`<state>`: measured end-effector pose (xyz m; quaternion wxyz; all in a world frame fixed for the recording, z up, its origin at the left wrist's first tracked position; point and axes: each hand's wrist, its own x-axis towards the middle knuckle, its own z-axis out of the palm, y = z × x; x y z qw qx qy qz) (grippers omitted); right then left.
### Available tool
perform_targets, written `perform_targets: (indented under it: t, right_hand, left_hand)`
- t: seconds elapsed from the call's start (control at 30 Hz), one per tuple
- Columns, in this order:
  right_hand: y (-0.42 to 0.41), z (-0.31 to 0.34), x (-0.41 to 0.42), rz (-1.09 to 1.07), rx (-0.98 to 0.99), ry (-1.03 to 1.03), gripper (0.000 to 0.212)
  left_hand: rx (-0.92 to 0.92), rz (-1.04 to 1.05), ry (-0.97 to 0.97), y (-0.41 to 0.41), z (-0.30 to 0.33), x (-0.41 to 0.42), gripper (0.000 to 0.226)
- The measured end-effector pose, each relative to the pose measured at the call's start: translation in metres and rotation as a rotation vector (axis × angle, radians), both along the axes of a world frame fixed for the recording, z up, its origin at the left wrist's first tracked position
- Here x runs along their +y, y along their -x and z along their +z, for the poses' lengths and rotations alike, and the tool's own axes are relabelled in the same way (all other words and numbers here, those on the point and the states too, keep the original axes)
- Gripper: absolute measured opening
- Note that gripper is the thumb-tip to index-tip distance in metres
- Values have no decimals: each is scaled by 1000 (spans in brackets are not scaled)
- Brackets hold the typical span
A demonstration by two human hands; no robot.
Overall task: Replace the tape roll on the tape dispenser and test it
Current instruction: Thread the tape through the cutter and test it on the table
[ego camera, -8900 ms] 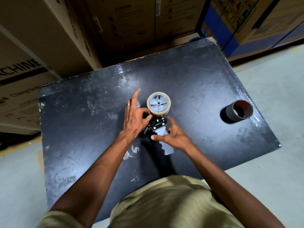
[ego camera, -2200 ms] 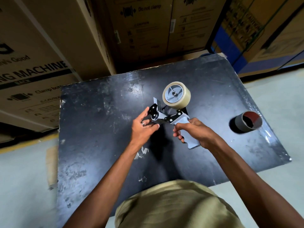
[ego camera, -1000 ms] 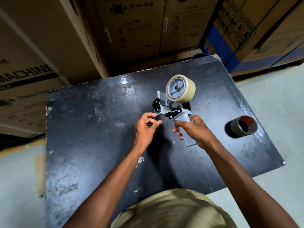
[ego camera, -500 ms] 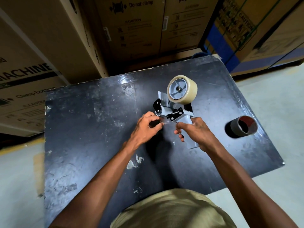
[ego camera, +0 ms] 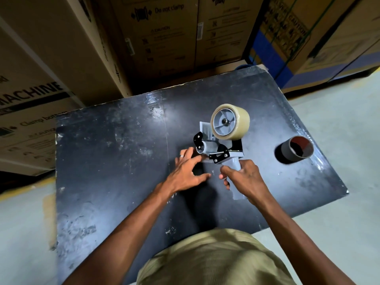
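A grey and black tape dispenser [ego camera: 218,149] is held above the black table [ego camera: 115,161], with a full roll of clear tape [ego camera: 236,124] on its hub. My right hand [ego camera: 244,177] grips the dispenser's grey handle. My left hand [ego camera: 185,173] is just left of and below the roller, fingers spread, its fingertips at a strip of tape coming off the roller end. Whether those fingers pinch the strip I cannot tell. An empty cardboard tape core [ego camera: 296,150] lies on its side at the table's right end.
Tall cardboard boxes [ego camera: 156,38] stand close behind the table, and more boxes [ego camera: 30,83] stack at the left. A strapped box [ego camera: 298,38] stands at the back right. Pale concrete floor [ego camera: 339,120] lies right of the table.
My left hand has gone from a pinch under the roller to spread fingers lying flatter. The dispenser has stayed in my right hand, tilted slightly.
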<state>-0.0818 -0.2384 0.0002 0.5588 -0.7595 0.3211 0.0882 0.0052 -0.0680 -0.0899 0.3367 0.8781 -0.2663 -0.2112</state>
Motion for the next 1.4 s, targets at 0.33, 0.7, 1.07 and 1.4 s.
perform_targets:
  t: [0.33, 0.7, 1.07, 1.4]
  right_hand:
    - [37, -37, 21, -22, -64, 368, 29]
    - [66, -79, 40, -60, -63, 505, 28]
    - [86, -90, 47, -82, -47, 505, 30]
    - [98, -90, 50, -66, -118, 511, 24]
  left_hand:
    - [-146, -214, -207, 12, -8, 12, 81]
    - [-387, -410, -341, 14, -38, 29, 104]
    - [-539, -437, -368, 19, -43, 33, 107]
    - [-537, -418, -340, 18, -44, 31, 106]
